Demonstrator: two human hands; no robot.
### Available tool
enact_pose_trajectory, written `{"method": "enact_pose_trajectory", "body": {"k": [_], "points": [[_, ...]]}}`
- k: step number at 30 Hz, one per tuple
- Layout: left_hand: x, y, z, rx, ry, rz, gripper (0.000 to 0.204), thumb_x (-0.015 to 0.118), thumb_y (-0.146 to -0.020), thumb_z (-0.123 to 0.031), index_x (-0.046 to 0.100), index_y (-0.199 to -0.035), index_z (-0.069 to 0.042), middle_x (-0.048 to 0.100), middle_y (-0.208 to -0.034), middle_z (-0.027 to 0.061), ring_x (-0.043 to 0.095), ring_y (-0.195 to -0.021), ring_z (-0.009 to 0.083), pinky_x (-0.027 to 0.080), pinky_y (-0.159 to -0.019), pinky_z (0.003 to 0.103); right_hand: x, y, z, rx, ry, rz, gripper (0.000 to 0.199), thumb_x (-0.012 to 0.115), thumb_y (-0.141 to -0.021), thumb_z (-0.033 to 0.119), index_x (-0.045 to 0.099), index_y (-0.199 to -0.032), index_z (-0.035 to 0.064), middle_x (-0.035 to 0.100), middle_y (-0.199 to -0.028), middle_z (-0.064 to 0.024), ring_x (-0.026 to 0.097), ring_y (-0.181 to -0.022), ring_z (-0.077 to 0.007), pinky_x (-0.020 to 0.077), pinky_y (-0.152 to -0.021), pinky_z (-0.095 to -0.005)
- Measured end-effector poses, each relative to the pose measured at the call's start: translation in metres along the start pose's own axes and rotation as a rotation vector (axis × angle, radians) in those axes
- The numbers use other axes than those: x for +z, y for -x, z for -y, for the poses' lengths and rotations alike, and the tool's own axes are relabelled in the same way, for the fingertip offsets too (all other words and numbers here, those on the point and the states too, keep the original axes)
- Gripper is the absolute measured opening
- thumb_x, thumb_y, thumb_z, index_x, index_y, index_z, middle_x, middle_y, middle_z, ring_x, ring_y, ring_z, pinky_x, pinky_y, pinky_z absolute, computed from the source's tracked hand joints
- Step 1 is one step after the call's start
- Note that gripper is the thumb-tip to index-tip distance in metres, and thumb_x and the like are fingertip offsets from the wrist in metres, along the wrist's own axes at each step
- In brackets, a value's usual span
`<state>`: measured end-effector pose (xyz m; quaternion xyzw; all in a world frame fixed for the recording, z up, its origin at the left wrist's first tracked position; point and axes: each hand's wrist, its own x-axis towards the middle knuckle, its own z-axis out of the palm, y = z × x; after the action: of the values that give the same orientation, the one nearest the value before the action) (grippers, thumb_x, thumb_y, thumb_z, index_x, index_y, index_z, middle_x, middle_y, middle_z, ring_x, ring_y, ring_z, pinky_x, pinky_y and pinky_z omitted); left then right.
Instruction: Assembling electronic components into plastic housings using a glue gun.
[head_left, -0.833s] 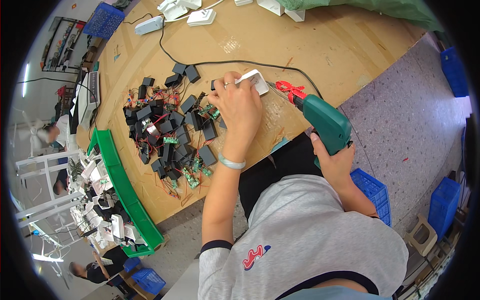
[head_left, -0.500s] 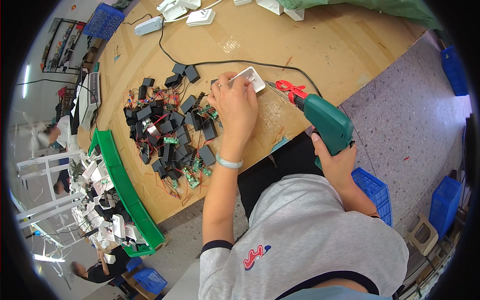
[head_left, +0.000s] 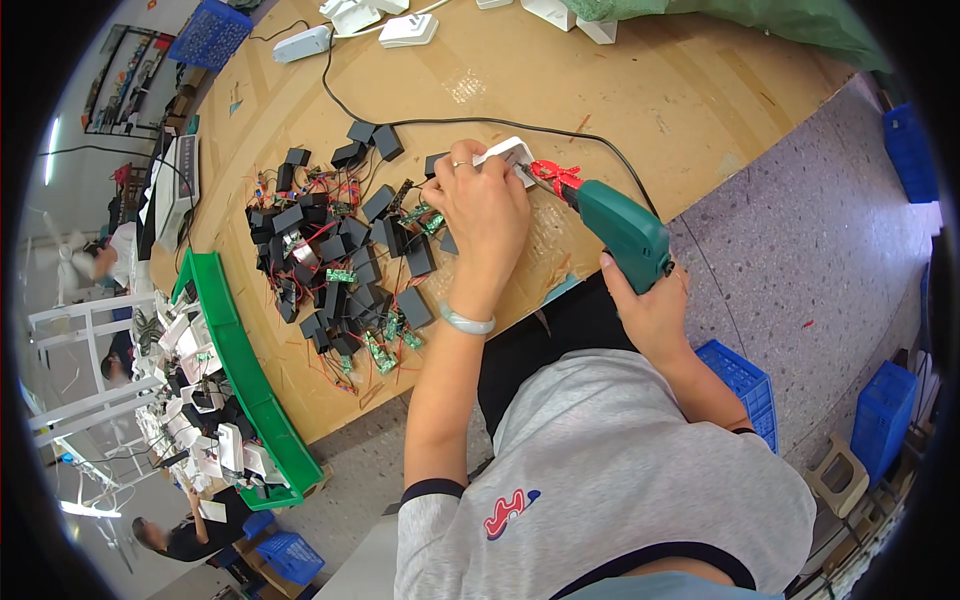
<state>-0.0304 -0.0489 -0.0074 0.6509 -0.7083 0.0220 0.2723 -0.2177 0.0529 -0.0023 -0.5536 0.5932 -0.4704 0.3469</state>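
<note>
My left hand is closed on a small white plastic housing, holding it by its left end on the table. The housing's open side faces up; its inside is partly hidden by my fingers. My right hand grips the handle of a green pistol-shaped soldering gun with red wrapping round its nose. Its thin metal tip reaches into the housing at the right end, close to my left fingertips. Beside my left hand lies a heap of black rectangular blocks with red wires and green circuit boards.
A black cable crosses the brown tabletop. White housings and a power strip lie at the far edge. At left stands a green-edged bin of white parts. A blue crate sits on the floor.
The soldering gun has moved left and its tip has gone from just outside the housing to inside it. My left hand has shifted slightly right, still on the housing.
</note>
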Motion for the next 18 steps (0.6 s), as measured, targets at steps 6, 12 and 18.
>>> {"method": "enact_pose_trajectory", "body": {"k": [6, 12, 18], "points": [[-0.0001, 0.0015, 0.0017, 0.029, 0.013, -0.034, 0.011, 0.07, -0.081, -0.011, 0.074, -0.087, -0.003, 0.06, -0.118, 0.0112, 0.052, -0.11, 0.0308, 0.031, -0.093, 0.048, 0.0023, -0.0011, 0.001, -0.029, -0.012, -0.007, 0.027, 0.074, -0.091, 0.007, 0.066, -0.114, -0.0028, 0.07, -0.096, -0.0117, 0.065, -0.085, -0.0175, 0.052, -0.08, -0.0308], [-0.0007, -0.0004, 0.0017, 0.03, -0.005, -0.027, 0.011, 0.071, -0.081, -0.012, 0.075, -0.088, -0.004, 0.06, -0.117, 0.0099, 0.052, -0.11, 0.0306, 0.032, -0.093, 0.048, 0.0053, -0.0046, -0.0002, -0.041, -0.007, -0.021, 0.02, 0.075, -0.092, 0.012, 0.071, -0.107, -0.0007, 0.075, -0.093, -0.0094, 0.069, -0.082, -0.0168, 0.0531, -0.077, -0.0327], [-0.0014, 0.0008, 0.0011, 0.033, -0.011, -0.034, 0.01, 0.072, -0.08, -0.011, 0.075, -0.088, -0.005, 0.06, -0.116, 0.0094, 0.052, -0.111, 0.0307, 0.032, -0.093, 0.048, 0.0056, -0.0035, -0.0003, -0.008, -0.006, -0.021, 0.019, 0.074, -0.092, 0.012, 0.072, -0.106, -0.0008, 0.074, -0.089, -0.0082, 0.067, -0.078, -0.0145, 0.0521, -0.074, -0.0317]]}}
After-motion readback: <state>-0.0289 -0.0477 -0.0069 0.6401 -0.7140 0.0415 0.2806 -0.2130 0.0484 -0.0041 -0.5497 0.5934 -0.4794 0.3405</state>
